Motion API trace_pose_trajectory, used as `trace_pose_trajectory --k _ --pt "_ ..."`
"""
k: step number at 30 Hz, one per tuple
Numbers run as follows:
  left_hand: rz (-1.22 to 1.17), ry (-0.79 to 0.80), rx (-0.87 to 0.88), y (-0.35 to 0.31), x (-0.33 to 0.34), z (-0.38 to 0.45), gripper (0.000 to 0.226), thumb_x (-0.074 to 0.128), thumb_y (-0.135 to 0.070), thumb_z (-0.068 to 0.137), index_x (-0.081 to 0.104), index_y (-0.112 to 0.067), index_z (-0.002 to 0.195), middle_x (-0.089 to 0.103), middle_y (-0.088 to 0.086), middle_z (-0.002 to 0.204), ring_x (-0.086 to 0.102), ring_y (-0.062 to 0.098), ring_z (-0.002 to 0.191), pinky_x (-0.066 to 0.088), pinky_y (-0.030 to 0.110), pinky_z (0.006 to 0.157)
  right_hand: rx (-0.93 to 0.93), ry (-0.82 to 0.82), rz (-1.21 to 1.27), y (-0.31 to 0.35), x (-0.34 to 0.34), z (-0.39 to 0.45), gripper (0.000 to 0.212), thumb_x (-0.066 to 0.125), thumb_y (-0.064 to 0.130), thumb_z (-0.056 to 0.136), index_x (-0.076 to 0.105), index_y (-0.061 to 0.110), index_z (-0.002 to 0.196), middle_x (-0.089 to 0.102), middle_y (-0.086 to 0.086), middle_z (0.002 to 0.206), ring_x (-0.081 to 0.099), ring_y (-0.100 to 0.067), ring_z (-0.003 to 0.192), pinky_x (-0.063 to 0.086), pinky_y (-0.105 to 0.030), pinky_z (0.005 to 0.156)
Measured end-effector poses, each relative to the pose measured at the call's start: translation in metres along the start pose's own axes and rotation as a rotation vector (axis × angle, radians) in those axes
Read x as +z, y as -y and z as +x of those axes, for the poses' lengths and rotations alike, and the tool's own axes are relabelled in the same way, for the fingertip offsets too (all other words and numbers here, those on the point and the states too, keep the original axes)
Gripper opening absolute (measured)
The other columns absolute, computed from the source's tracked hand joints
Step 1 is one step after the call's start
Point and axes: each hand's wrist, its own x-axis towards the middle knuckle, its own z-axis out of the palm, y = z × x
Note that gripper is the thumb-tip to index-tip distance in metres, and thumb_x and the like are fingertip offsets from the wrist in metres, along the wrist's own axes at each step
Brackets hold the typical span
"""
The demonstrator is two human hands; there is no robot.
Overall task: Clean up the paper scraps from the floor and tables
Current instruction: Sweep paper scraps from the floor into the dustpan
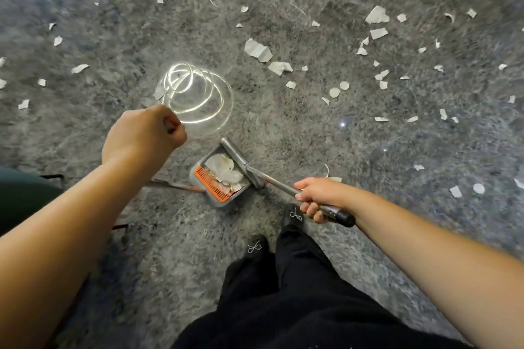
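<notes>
Both hands grip handles: right hand (312,198) the broom (241,161), left hand (144,133) the dustpan (218,178), its handle mostly hidden; scraps (258,49) lie beyond the fingers.

We see a polished, glossy stone-look floor (283,127), speckled grey, mirroring a ring of light. Matt white paper scraps (257,50) lie creased and torn on it. The dustpan (215,198) looks like smooth grey plastic with an orange plastic comb (211,183). The broom handle (279,185) gleams as bright metal, its end grip (341,216) matt black.
</notes>
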Motion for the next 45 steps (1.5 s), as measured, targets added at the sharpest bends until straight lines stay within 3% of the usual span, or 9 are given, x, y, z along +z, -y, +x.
trace_pose_trajectory --k 4,9,14,19,22,28,34,38,45 --pt "-0.013 0.045 0.076 0.002 -0.007 -0.008 0.007 0.067 -0.037 0.081 0.066 -0.03 0.082 0.064 0.0 0.074 0.06 0.023 0.07 0.05 0.031 0.063 -0.041 -0.055 0.087 -0.026 0.009 -0.019 0.049 0.031 0.007 0.102 0.021 0.008 0.15 0.034 0.0 0.056 0.032 -0.002 0.031 0.026 -0.011 0.034" --pt "-0.019 0.102 0.226 -0.019 -0.009 -0.012 0.008 0.067 -0.033 0.081 0.06 -0.034 0.078 0.064 -0.001 0.069 0.059 0.023 0.071 0.048 0.031 0.062 -0.098 -0.164 0.317 -0.063 0.01 -0.039 0.044 0.033 0.004 0.101 0.034 0.023 0.141 0.036 -0.004 0.061 0.032 -0.003 0.03 0.028 -0.012 0.032" --pt "0.019 0.099 0.417 -0.062 0.0 -0.003 0.004 0.067 -0.031 0.08 0.066 -0.027 0.079 0.058 -0.006 0.062 0.053 0.021 0.059 0.041 0.027 0.054 -0.153 -0.246 0.504 -0.098 -0.005 -0.057 0.05 0.034 0.003 0.101 0.028 0.024 0.146 0.038 -0.005 0.064 0.033 -0.003 0.03 0.03 -0.012 0.032" --pt "0.121 0.159 0.618 -0.119 0.022 0.0 0.011 0.062 -0.037 0.082 0.064 -0.027 0.085 0.058 -0.007 0.065 0.055 0.022 0.062 0.042 0.027 0.051 -0.178 -0.33 0.693 -0.13 -0.03 -0.069 0.05 0.036 0.001 0.101 0.028 0.024 0.145 0.038 -0.006 0.063 0.033 -0.004 0.03 0.03 -0.013 0.031" --pt "0.13 0.176 0.7 -0.153 0.036 -0.001 0.009 0.062 -0.035 0.084 0.064 -0.026 0.086 0.049 -0.012 0.059 0.047 0.017 0.055 0.029 0.02 0.044 -0.185 -0.386 0.776 -0.148 -0.047 -0.071 0.046 0.038 0.002 0.1 0.034 0.024 0.14 0.04 -0.006 0.062 0.035 -0.005 0.03 0.03 -0.013 0.032" --pt "0.183 0.274 0.811 -0.222 0.06 -0.01 0.013 0.056 -0.033 0.089 0.061 -0.021 0.092 0.065 0.001 0.076 0.06 0.026 0.07 0.049 0.032 0.056 -0.171 -0.454 0.889 -0.18 -0.082 -0.067 0.047 0.037 0.002 0.099 0.034 0.027 0.139 0.041 -0.005 0.059 0.036 -0.005 0.032 0.03 -0.014 0.034" --pt "0.229 0.25 0.836 -0.258 0.075 -0.007 0.014 0.055 -0.035 0.09 0.058 -0.021 0.086 0.057 -0.001 0.067 0.052 0.02 0.059 0.032 0.026 0.044 -0.116 -0.503 0.89 -0.193 -0.11 -0.048 0.04 0.035 0.001 0.1 0.036 0.025 0.133 0.037 -0.004 0.06 0.035 -0.004 0.028 0.029 -0.011 0.034" --pt "0.192 0.213 0.829 -0.257 0.078 -0.007 0.011 0.056 -0.033 0.087 0.057 -0.024 0.081 0.056 -0.003 0.063 0.048 0.017 0.054 0.028 0.022 0.043 -0.053 -0.442 0.846 -0.193 -0.106 -0.03 0.032 0.031 0.004 0.1 0.04 0.025 0.123 0.038 -0.001 0.047 0.032 -0.005 0.029 0.027 -0.011 0.034" --pt "0.155 0.182 0.838 -0.259 0.081 -0.015 0.011 0.057 -0.033 0.086 0.06 -0.025 0.08 0.058 -0.004 0.062 0.054 0.023 0.057 0.034 0.023 0.045 -0.104 -0.328 0.691 -0.187 -0.068 -0.009 0.05 0.038 0.004 0.097 0.032 0.026 0.142 0.045 -0.004 0.06 0.038 -0.007 0.036 0.034 -0.017 0.038"
